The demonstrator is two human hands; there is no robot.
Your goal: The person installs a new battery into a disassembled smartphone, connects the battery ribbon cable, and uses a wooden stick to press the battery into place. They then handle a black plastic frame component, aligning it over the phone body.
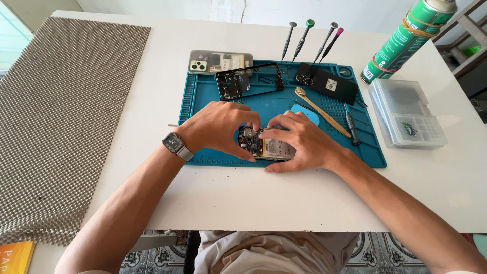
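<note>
Both hands, left hand (pixel 220 127) and right hand (pixel 299 139), grip an opened phone (pixel 266 147) on the blue mat (pixel 203 96); screwdrivers (pixel 309 38) stand at twelve o'clock, seemingly upright.

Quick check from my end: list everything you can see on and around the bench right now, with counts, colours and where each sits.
opened phone: 1, dark board and yellow-white battery, front of mat, under both hands
repair mat: 1, teal, table centre
phone frame: 1, black, back of mat
phone back: 1, silver-grey, behind mat, left
dark cover: 1, black, back right of mat
screwdrivers: 4, standing behind mat
brush: 1, wooden, right of mat
loose driver: 1, grey, right edge of mat
blue pick: 1, beside right hand
spray can: 1, green, back right
parts box: 1, clear, right of mat
mesh mat: 1, grey, left
table: 1, white
wristwatch: 1, grey
left hand: on phone
right hand: on phone
</note>
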